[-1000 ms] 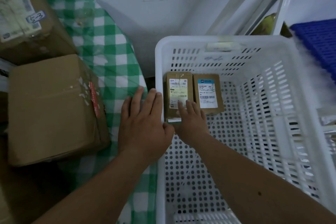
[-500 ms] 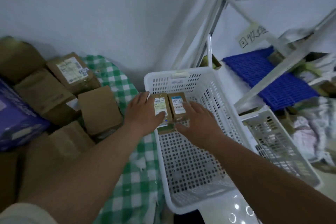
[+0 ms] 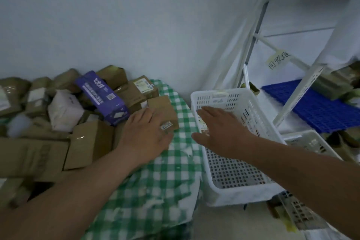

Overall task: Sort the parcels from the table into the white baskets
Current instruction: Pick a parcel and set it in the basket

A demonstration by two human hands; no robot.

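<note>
**Hands pull back from the basket**

Half a second ago both hands were by the two small boxes in the white basket (image 3: 231, 187). Now the left hand (image 3: 145, 135) has moved onto a brown cardboard box (image 3: 165, 111) on the surface (image 3: 155, 185), fingers flat and loose, holding nothing. The right hand (image 3: 220, 132) floats over the basket, open and empty. It hides most of the small boxes (image 3: 202, 123). The basket is hard plastic full of holes. The cloth has green and white squares. A shiny purple pack (image 3: 103, 95) lies on the pile.
</note>
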